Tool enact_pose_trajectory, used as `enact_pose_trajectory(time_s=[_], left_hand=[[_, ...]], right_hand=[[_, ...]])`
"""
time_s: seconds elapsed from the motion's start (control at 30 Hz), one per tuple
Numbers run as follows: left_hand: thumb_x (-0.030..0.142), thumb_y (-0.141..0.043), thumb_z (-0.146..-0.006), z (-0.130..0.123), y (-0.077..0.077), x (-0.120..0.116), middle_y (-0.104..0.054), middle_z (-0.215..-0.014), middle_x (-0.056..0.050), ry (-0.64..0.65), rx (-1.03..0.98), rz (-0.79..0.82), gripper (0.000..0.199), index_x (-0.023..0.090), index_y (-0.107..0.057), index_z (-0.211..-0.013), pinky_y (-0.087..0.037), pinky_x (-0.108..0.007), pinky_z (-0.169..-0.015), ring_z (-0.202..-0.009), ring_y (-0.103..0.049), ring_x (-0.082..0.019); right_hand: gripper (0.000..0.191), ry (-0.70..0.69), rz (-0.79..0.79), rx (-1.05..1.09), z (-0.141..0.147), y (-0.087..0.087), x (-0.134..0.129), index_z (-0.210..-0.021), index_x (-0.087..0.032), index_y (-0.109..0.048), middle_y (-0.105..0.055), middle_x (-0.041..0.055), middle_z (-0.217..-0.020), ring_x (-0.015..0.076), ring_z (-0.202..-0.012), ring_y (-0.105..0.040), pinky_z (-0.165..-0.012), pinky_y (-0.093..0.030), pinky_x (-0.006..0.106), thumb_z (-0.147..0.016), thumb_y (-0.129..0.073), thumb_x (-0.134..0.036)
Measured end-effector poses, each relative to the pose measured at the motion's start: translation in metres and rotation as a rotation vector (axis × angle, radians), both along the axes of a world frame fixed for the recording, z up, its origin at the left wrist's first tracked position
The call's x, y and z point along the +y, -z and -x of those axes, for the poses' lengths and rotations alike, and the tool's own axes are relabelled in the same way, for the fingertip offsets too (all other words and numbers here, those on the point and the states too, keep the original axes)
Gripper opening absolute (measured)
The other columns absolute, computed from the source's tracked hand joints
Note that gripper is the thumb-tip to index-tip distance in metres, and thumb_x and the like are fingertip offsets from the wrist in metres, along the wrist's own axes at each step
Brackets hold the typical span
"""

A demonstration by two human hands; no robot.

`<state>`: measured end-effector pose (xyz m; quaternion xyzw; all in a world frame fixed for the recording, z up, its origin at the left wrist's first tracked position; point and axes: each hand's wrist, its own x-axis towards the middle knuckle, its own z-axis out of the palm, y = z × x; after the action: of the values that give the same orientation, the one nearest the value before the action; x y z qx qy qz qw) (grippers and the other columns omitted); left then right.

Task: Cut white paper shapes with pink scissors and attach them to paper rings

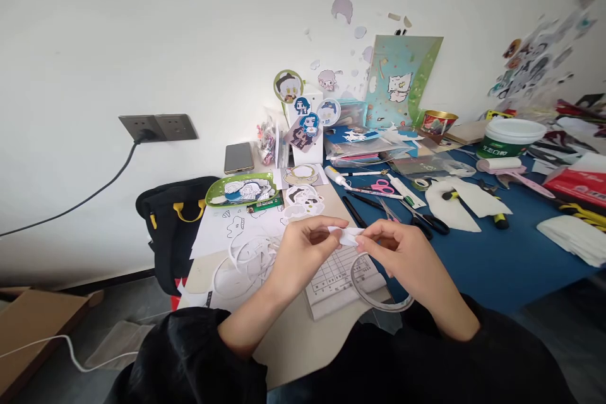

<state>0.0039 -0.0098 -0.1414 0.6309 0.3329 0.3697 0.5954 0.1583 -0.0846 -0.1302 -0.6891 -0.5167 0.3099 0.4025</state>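
Note:
Both hands meet at the near edge of the table, pinching a small white paper piece (349,237) between them. My left hand (307,249) is closed on its left end, thumb and forefinger together. On the right end my right hand (400,249) pinches with thumb and fingertips. A thin whitish ring (379,304) hangs below my right hand; whether the fingers hold it too is hidden. Under the hands lies a printed sheet with a grid (326,281). Curled white paper strips (243,265) lie beside my left forearm.
A green tray (213,196) of paper cut-outs and a phone (238,158) are at the left. On the blue mat, pink scissors (382,186), black-handled scissors (433,223) and white sheets lie beyond my right hand. A white-lidded tub (514,132) stands farther right.

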Motion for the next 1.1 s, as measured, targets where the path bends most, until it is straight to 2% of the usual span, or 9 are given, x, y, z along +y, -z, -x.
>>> enact_pose_trajectory(time_s=[0.37, 0.57, 0.63, 0.73, 0.93, 1.1], left_hand=[[0.025, -0.069, -0.071, -0.002, 0.004, 0.002, -0.071, -0.072, -0.005, -0.012, 0.046, -0.066, 0.016, 0.016, -0.074, -0.084, -0.041, -0.022, -0.049, -0.055, -0.056, -0.012], [0.03, -0.073, -0.069, -0.001, 0.007, 0.001, -0.054, -0.046, 0.003, -0.037, 0.104, -0.087, 0.018, 0.017, -0.076, -0.081, -0.028, -0.021, -0.04, -0.041, -0.04, -0.008], [0.03, -0.073, -0.068, -0.001, 0.007, 0.0, -0.054, -0.046, 0.003, -0.047, 0.104, -0.082, 0.017, 0.018, -0.076, -0.079, -0.029, -0.022, -0.04, -0.041, -0.041, -0.008], [0.03, -0.073, -0.068, -0.001, 0.004, -0.001, -0.062, -0.051, 0.0, -0.053, 0.116, -0.061, 0.017, 0.017, -0.076, -0.079, -0.035, -0.023, -0.043, -0.045, -0.05, -0.011], [0.027, -0.073, -0.069, -0.001, -0.005, -0.006, -0.075, -0.077, -0.006, -0.033, 0.158, -0.004, 0.017, 0.015, -0.075, -0.081, -0.046, -0.025, -0.052, -0.059, -0.064, -0.016], [0.025, -0.071, -0.07, -0.001, -0.005, -0.006, -0.073, -0.07, -0.006, -0.031, 0.203, -0.025, 0.016, 0.014, -0.074, -0.081, -0.046, -0.024, -0.05, -0.055, -0.062, -0.015]], right_hand=[[0.019, 0.009, -0.014, -0.031, 0.001, 0.0, -0.002, -0.071, -0.018, -0.063, -0.062, 0.001, -0.066, 0.0125, -0.051, -0.046, -0.046, -0.035, 0.025, -0.077, -0.059, -0.036], [0.017, -0.002, -0.049, -0.135, 0.002, -0.004, -0.002, -0.071, -0.02, -0.065, -0.065, 0.0014, -0.067, 0.0141, -0.054, -0.051, -0.051, -0.037, 0.027, -0.079, -0.059, -0.033], [0.017, -0.003, -0.062, -0.188, 0.002, -0.005, -0.002, -0.07, -0.02, -0.066, -0.066, 0.0014, -0.067, 0.0146, -0.053, -0.053, -0.05, -0.036, 0.027, -0.079, -0.058, -0.032], [0.015, -0.005, -0.074, -0.253, 0.001, -0.007, -0.003, -0.071, -0.022, -0.067, -0.068, 0.0012, -0.067, 0.0153, -0.053, -0.055, -0.048, -0.036, 0.027, -0.08, -0.058, -0.031], [0.016, -0.043, -0.074, -0.341, -0.002, -0.007, -0.004, -0.074, -0.023, -0.068, -0.07, 0.0006, -0.07, 0.0154, -0.052, -0.056, -0.047, -0.036, 0.026, -0.082, -0.056, -0.03], [0.016, -0.062, -0.09, -0.426, -0.003, -0.007, -0.001, -0.072, -0.023, -0.067, -0.071, 0.001, -0.067, 0.0159, -0.05, -0.058, -0.045, -0.034, 0.026, -0.082, -0.056, -0.029]])
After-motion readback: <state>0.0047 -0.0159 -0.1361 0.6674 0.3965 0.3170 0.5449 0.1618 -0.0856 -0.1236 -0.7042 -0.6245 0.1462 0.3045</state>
